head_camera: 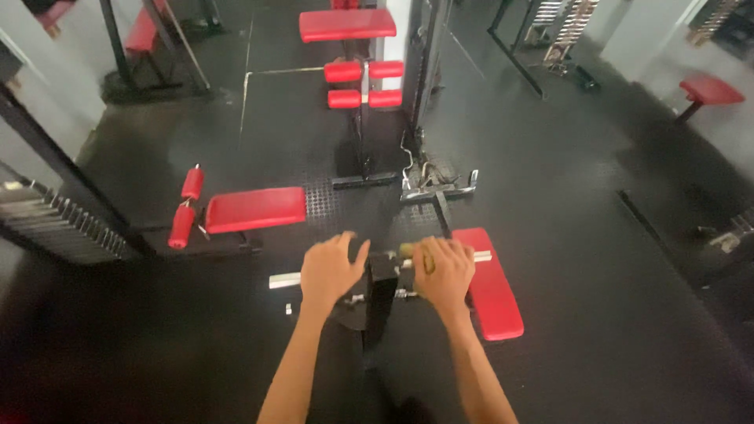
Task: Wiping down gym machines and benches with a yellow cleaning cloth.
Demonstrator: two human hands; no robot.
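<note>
**Two hands on a silver bar**

The left hand rests fingers spread on the horizontal silver metal bar. The right hand curls around it, beside the red padded bench, above the black upright post.

Open floor lies right and near left; a red pad crowds the right hand, post between.
</note>
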